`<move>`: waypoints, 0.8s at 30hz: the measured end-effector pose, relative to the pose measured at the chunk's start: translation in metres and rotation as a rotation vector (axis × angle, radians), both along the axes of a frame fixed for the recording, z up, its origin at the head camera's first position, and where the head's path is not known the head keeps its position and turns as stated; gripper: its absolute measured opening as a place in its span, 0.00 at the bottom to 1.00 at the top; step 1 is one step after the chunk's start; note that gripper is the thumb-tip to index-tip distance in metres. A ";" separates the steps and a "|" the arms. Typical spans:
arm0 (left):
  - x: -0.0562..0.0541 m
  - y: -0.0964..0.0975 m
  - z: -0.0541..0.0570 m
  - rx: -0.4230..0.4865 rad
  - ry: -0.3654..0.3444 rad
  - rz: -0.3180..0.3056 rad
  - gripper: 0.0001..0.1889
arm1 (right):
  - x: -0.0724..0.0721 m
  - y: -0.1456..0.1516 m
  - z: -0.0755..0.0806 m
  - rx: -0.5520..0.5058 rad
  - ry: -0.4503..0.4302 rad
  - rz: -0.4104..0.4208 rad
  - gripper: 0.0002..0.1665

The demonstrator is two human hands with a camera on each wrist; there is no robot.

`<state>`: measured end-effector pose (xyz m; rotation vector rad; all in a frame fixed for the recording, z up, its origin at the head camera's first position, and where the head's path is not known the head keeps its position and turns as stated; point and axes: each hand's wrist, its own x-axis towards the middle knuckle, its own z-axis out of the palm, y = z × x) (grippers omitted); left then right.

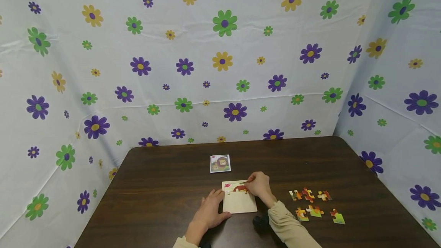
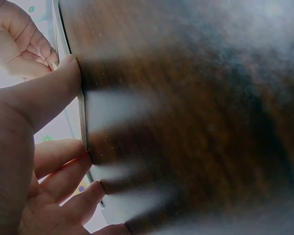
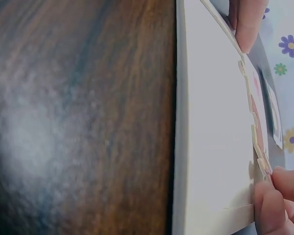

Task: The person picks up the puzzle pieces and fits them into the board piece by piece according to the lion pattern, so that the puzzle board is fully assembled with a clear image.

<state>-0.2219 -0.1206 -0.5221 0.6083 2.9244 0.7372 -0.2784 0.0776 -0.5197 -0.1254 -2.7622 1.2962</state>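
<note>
A pale wooden puzzle tray point(image 1: 239, 204) lies on the dark table, its top row holding joined jigsaw pieces point(image 1: 238, 188) with pink and red-brown print. My left hand point(image 1: 210, 209) rests along the tray's left side. In the left wrist view, the thumb and fingers of that hand point(image 2: 54, 98) touch the tray's edge, fairly straight and spread. At the top right corner, my right hand point(image 1: 260, 185) pinches a jigsaw piece between thumb and fingers. The right wrist view shows this jigsaw piece point(image 3: 263, 169) at the end of the row, mostly covered by fingertips.
Several loose jigsaw pieces point(image 1: 308, 194) lie spread to the right of my right forearm. Behind the tray is a square picture card point(image 1: 220, 163) with a lion. A flower-print cloth point(image 1: 224, 87) hangs around the table's point(image 1: 165, 186) far side and flanks.
</note>
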 end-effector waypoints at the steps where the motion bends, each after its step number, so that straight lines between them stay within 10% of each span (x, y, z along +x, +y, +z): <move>1: 0.000 0.000 0.000 0.001 0.000 0.000 0.31 | 0.000 0.000 0.000 -0.013 -0.004 -0.003 0.08; 24: 0.000 -0.001 0.001 0.010 -0.001 0.000 0.31 | 0.002 -0.002 -0.003 0.028 0.013 -0.065 0.09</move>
